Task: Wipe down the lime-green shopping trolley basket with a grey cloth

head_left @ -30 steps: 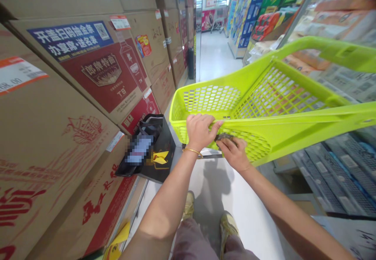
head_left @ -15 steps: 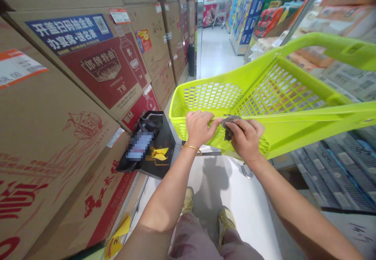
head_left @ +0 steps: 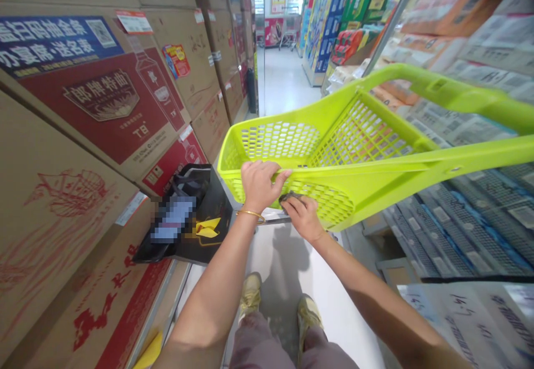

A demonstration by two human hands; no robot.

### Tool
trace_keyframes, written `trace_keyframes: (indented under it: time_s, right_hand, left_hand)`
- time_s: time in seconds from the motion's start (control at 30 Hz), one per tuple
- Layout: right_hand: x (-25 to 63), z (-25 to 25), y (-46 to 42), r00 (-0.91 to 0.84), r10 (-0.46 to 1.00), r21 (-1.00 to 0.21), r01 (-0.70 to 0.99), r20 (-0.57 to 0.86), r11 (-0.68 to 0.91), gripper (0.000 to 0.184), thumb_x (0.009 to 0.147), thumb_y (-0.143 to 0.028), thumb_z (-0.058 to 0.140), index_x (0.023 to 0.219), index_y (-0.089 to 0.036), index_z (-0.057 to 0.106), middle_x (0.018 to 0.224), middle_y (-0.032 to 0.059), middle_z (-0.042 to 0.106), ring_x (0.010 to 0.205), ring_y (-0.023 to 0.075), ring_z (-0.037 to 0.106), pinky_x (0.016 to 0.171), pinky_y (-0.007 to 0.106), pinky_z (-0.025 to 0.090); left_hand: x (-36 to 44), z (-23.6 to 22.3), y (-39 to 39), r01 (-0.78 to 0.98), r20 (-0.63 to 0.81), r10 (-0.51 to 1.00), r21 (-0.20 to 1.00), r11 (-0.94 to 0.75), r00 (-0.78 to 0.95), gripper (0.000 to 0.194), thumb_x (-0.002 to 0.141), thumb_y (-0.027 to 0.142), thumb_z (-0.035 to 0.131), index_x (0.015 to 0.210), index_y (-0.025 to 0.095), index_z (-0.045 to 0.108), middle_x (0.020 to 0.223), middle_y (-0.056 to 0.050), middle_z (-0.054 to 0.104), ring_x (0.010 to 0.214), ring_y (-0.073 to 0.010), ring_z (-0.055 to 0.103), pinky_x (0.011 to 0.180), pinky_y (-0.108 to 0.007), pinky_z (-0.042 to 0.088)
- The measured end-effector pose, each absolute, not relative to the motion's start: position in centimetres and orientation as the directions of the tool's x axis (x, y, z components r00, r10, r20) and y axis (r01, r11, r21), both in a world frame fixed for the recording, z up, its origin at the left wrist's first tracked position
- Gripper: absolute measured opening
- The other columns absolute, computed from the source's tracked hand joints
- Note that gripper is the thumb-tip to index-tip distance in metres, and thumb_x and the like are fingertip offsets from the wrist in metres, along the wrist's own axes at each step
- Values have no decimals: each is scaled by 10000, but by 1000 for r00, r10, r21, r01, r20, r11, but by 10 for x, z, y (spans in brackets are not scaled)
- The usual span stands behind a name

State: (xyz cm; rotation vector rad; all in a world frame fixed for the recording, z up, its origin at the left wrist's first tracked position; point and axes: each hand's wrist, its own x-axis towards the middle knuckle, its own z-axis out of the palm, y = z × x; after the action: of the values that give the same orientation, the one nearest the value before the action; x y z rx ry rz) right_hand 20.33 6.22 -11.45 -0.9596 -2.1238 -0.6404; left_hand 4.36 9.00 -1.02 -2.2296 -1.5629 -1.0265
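Right hand (head_left: 306, 220), grey cloth (head_left: 288, 197) lower on basket (head_left: 392, 175) — cartons (head_left: 104, 93) beside pale floor (head_left: 280, 77).

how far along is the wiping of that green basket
How much is done can't be told: no surface shows a clear wiped mark. In hand: the right hand holds a dark cloth at the near side of the basket, the left hand gripping its rim. Possibly left: the handle and far wall, which the cloth isn't touching.

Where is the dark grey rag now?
In the head view, the dark grey rag is in the right hand, at the near side of the lime-green shopping cart, below its rim, just right of the left hand.
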Motion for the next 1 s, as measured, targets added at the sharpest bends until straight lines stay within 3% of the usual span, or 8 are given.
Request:
trace_keyframes:
  time_s: [0.17,0.37,0.57,0.8,1.0]
  right_hand:
    - [205,-107,59,-544,422,179,741,725,647,196,880,-201,525,1005,-250,668,975,18,658,889,173,424,783,319,309]
    - [209,-50,74,-223,355,25,874,908,485,249,870,-212,538,1069,-311,650,1015,47,617,978,202,438,853,347,334]
    - [204,-67,74,-303,397,83,871,867,484,258,866,-232,543,1075,-347,641,983,27,624,967,195,436,861,349,327]
    - [209,-95,64,-450,389,181,808,804,560,214,854,-187,554,1006,-282,670,961,20,649,926,181,420,829,330,334]
    - [227,-57,70,-322,335,133,867,885,481,231,863,-209,545,1026,-318,666,1014,35,615,1018,195,436,871,333,357]
  left_hand:
    - [42,-12,90,889,667,724,209,-408,175,426,904,535,395,697,215,584,685,-18,646,709,-185,528,692,-353,246]
    - [43,-15,88,887,673,721,220,-405,163,401,900,536,401,739,226,599,722,-19,661,742,-197,529,722,-367,253]
    - [44,-15,89,883,672,725,240,-404,149,392,901,525,402,749,230,610,729,-21,666,751,-201,526,736,-374,256]
    - [43,-15,93,879,685,712,232,-416,157,386,896,526,413,753,228,612,721,-22,666,745,-202,524,736,-377,261]
    - [34,-13,95,874,660,736,261,-410,149,361,905,501,409,789,238,628,794,-33,681,830,-213,544,813,-395,293]
